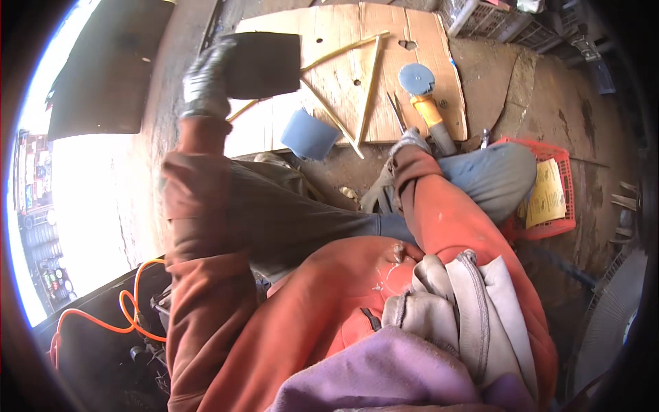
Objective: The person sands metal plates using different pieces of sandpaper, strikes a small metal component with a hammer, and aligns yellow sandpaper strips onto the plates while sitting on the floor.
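Observation:
At the far left my left hand (206, 82), in a grey glove and slightly blurred, is closed on the edge of a black rectangular sheet (264, 65). The sheet hangs over a flat piece of cardboard (336, 41). My right hand (412, 141), also gloved, is closed by my right knee. From it points a thin dark tool with two prongs, like scissors (396, 113). Right beside this hand lies a yellow and grey power tool (429, 113) with a round blue-grey disc (417, 79). A blue-grey square sheet (309, 134) rests at the cardboard's near edge.
Thin yellowish strips (369, 89) form a triangle on the cardboard. To the right, a red plastic basket (566, 172) holds yellow paper (547, 196). Grey crates (494, 24) stand at the back right, a fan (611, 323) at lower right. An orange hose (130, 309) coils at lower left.

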`<state>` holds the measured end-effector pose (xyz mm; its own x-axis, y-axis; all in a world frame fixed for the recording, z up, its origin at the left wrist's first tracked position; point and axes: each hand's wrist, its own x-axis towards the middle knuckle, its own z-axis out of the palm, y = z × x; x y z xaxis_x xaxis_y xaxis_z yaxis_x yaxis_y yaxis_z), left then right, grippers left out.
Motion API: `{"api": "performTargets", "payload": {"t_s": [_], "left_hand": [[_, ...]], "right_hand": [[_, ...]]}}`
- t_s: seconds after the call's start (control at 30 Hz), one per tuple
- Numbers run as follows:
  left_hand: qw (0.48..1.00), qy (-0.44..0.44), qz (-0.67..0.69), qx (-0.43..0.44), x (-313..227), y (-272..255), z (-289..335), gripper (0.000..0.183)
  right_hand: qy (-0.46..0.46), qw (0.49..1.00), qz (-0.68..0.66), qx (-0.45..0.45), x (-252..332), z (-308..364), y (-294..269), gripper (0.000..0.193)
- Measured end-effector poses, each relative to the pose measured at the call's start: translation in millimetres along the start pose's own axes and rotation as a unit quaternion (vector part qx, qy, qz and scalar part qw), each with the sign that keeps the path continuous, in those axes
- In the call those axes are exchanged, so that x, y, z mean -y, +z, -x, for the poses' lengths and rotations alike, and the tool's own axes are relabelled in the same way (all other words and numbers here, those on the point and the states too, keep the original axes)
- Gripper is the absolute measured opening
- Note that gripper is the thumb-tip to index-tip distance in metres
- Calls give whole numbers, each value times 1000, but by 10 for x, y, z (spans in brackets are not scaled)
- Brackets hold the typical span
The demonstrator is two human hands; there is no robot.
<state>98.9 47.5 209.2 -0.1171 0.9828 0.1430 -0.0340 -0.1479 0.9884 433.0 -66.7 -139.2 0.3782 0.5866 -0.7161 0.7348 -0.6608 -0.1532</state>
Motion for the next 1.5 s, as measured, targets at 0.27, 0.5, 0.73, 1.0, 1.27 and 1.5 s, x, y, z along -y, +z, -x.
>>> {"api": "performTargets", "payload": {"t_s": [0.27, 0.5, 0.73, 1.0, 1.27, 1.5], "left_hand": [[982, -102, 160, 15, 445, 225, 46, 17], [927, -232, 272, 112, 569, 626, 730, 19], [976, -140, 82, 147, 493, 574, 941, 47], [979, -115, -31, 163, 478, 497, 938, 30], [953, -242, 136, 124, 518, 682, 1066, 25], [927, -345, 16, 148, 703, 746, 1278, 28]], "right_hand": [[-273, 937, 100, -193, 223, 1336, -1087, 48], [-452, 741, -497, 1, 711, 2223, -1778, 40], [-404, 746, -529, -8, 709, 2097, -1476, 30], [-466, 707, -531, -46, 770, 2161, -1473, 87], [-384, 841, -351, -147, 696, 2074, -1483, 49], [-359, 852, -301, -233, 782, 1995, -1210, 42]]}}
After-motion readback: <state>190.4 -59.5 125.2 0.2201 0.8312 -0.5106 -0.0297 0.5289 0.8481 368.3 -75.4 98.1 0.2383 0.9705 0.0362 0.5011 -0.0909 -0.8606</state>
